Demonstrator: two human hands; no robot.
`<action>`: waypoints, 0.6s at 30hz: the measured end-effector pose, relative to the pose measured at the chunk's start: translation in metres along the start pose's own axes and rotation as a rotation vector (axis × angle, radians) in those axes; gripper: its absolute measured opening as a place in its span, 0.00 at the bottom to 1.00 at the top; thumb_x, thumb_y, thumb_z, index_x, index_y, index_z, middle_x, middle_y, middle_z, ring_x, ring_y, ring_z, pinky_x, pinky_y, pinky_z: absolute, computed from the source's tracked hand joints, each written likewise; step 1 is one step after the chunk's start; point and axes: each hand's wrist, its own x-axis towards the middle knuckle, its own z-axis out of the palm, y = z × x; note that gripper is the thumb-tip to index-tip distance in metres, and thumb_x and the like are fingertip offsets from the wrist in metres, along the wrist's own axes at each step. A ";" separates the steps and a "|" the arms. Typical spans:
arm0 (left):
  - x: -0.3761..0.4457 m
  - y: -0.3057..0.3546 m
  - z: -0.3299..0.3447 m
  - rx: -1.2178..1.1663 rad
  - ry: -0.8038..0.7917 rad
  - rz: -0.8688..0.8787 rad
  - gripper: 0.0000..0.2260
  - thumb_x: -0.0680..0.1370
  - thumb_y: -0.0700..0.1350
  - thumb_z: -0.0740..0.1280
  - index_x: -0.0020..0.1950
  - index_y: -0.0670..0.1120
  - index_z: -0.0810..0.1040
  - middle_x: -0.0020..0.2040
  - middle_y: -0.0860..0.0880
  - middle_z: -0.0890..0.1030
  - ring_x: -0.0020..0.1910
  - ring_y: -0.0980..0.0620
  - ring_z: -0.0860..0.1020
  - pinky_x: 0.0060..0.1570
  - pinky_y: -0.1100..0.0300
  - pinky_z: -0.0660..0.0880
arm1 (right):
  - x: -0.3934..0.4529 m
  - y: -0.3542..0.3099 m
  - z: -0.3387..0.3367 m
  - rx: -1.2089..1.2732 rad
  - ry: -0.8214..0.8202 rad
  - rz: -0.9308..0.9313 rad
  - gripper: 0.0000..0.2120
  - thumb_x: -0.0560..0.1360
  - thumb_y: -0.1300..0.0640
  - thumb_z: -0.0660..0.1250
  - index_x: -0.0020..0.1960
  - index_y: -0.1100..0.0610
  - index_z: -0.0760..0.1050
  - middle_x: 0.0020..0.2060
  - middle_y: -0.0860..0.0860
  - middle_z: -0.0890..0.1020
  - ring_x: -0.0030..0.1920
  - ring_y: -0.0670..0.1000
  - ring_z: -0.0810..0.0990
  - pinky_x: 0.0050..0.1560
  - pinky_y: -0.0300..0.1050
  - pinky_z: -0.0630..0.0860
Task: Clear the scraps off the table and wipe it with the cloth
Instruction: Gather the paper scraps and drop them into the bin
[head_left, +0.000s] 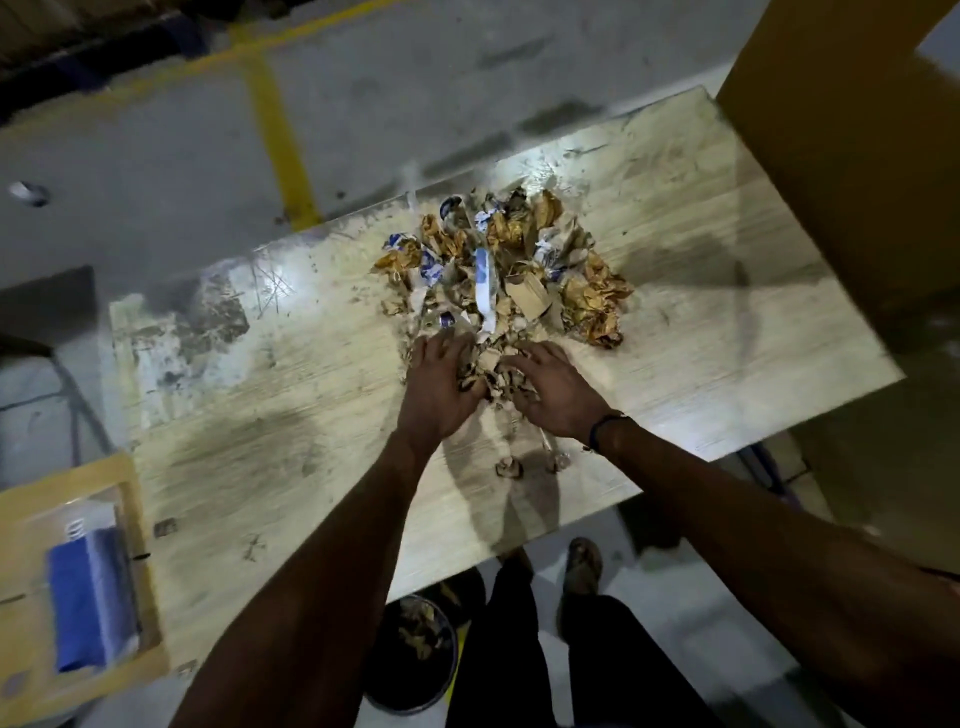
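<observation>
A heap of scraps (511, 270), brown, gold and blue-white paper bits, lies on the pale worn table (249, 415). My left hand (441, 387) and my right hand (556, 387) face each other at the near edge of the heap, fingers curled round a clump of brown scraps (491, 371) held between them. A few loose bits (519, 465) lie on the table nearer to me. A blue cloth (85, 597) rests in a yellow crate (135, 530) at the table's left end.
A dark bin (415, 654) holding some scraps stands on the floor under the near table edge, beside my legs. A large cardboard box (852, 156) rises at the right. Yellow floor lines run beyond the table.
</observation>
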 end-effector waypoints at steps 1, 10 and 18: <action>-0.008 0.000 0.006 0.004 0.010 0.007 0.31 0.76 0.61 0.66 0.77 0.50 0.72 0.75 0.40 0.71 0.74 0.33 0.67 0.73 0.38 0.65 | -0.004 0.001 0.001 -0.011 -0.004 -0.012 0.28 0.74 0.49 0.62 0.74 0.52 0.73 0.76 0.58 0.69 0.74 0.65 0.65 0.73 0.60 0.67; -0.064 0.035 -0.005 0.003 0.196 -0.097 0.22 0.78 0.57 0.68 0.71 0.55 0.74 0.68 0.48 0.75 0.66 0.43 0.74 0.63 0.40 0.73 | -0.060 0.011 -0.009 0.184 0.338 0.028 0.20 0.80 0.50 0.60 0.70 0.53 0.77 0.72 0.56 0.74 0.74 0.58 0.70 0.71 0.51 0.72; -0.021 0.008 -0.015 0.016 0.318 -0.029 0.26 0.78 0.60 0.69 0.73 0.52 0.72 0.77 0.45 0.66 0.77 0.43 0.66 0.71 0.43 0.66 | -0.061 0.032 0.038 0.338 0.605 0.219 0.22 0.84 0.52 0.64 0.74 0.59 0.72 0.76 0.59 0.70 0.77 0.59 0.68 0.77 0.43 0.64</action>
